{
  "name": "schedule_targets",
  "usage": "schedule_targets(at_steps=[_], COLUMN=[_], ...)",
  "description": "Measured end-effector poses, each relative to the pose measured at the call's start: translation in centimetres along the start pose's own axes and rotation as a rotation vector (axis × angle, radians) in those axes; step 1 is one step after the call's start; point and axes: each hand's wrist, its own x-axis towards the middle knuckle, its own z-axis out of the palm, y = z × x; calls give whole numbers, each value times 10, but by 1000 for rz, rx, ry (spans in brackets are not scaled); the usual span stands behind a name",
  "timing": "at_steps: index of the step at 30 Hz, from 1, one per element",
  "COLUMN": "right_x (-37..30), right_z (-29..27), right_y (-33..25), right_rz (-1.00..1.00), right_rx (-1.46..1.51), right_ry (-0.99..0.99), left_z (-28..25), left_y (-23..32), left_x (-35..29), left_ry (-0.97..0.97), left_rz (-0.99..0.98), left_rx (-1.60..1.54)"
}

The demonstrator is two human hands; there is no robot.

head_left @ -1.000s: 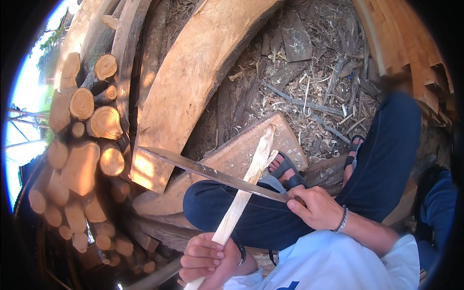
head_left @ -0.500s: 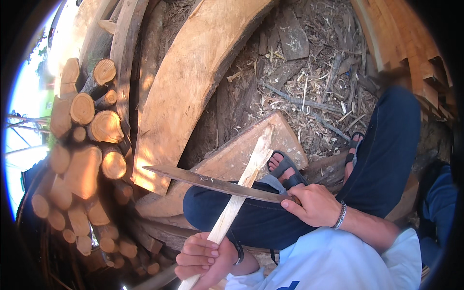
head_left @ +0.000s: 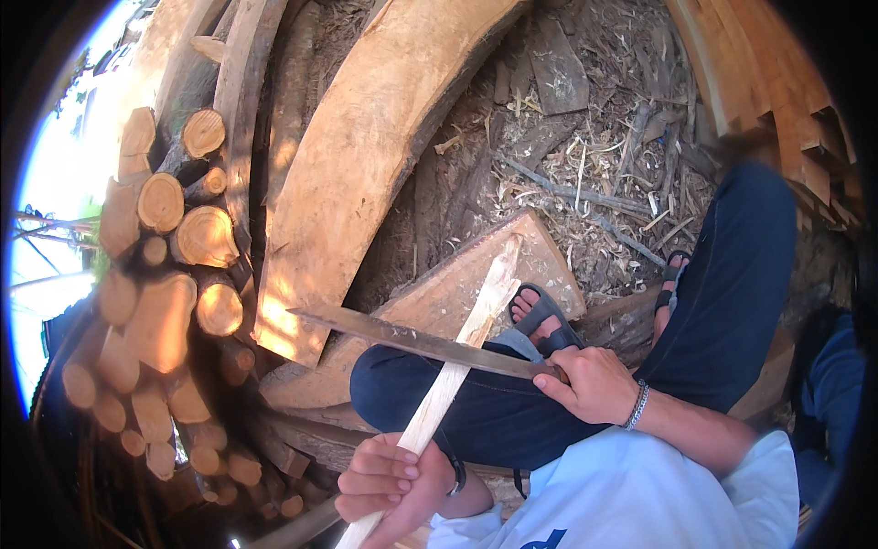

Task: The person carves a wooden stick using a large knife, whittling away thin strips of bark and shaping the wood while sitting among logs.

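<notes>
My left hand [head_left: 400, 485] is closed around the lower part of a pale, peeled wooden stick [head_left: 437, 403]. The stick slants up and away, and its rough, splintered far end reaches over a flat wooden slab [head_left: 541, 254] on the ground. In my right hand [head_left: 596, 388] is a machete [head_left: 402, 338], its handle mostly hidden by my fingers. The long, dark blade points left and crosses the stick at about mid-length, apparently touching it. Both lie above my bent leg in dark trousers.
Cut logs [head_left: 204, 236] are stacked at the left, beside a large curved plank [head_left: 366, 156]. Wood shavings and bark [head_left: 631, 169] litter the ground ahead. Sawn boards [head_left: 754, 73] stand at the far right. My sandalled foot [head_left: 541, 316] is close beside the stick's far end.
The machete blade has shifted slightly to the right, its tip most visibly. Both hands keep their hold, and the whole view has moved a little.
</notes>
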Motion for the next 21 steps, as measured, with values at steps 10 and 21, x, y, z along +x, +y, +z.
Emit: schedule_targets(at_steps=[10, 21], right_x=[-5, -1], right_z=[-2, 2], right_y=[-3, -6], right_rz=[4, 11], right_rx=[61, 90], right_ry=[-24, -7], left_z=[4, -1], left_y=[-2, -2], left_x=[1, 3], left_ry=[-19, -27], left_rz=[-5, -17], left_rx=[-33, -42])
